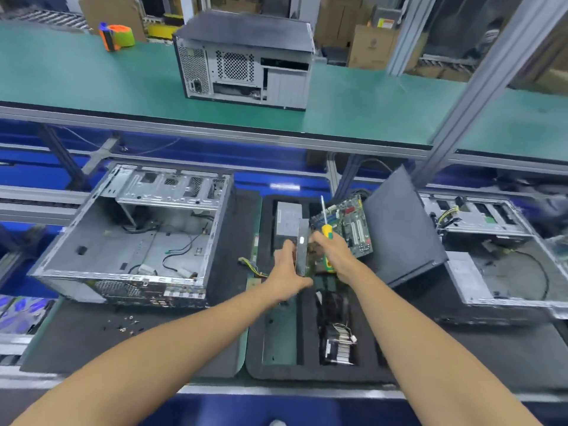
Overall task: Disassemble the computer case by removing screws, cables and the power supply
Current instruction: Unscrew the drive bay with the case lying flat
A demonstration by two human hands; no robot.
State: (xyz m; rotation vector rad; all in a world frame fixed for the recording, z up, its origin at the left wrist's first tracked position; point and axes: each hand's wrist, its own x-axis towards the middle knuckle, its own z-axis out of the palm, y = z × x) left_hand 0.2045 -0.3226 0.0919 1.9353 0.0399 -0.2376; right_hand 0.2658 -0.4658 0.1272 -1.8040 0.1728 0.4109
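Far left on the dark mat (92,342): open computer case (132,235) lying on its side, side panel off, bare grey metal inside. Drive cage along the far wall, a few thin black cables trailing over the floor of the shell, perforated vent and port cut-outs on the near face. No board and no power unit visible within. Small loose screws (129,324) scattered on the mat just in front of it.

Centre, above the black foam tray (255,358): left hand (287,272) gripping a flat grey metal part (302,250), held on edge and upright, fingers wrapped round its lower side. Exact kind of part unclear. Just behind it, grey power supply (287,222) lying in the tray's far slot. Nearer in the tray, a heatsink with fan (338,342).

Right of that: right hand (330,250) clenched round a yellow-handled screwdriver (326,229), shaft pointing up and away. Green motherboard (350,226) propped beyond the hand, dark side panel (402,229) leaning against it.

Far right: second opened case (498,250), cables still inside.

Upper green shelf (76,78): closed case (246,59), rear face forward; orange-and-green tape dispenser (118,36) to its left.
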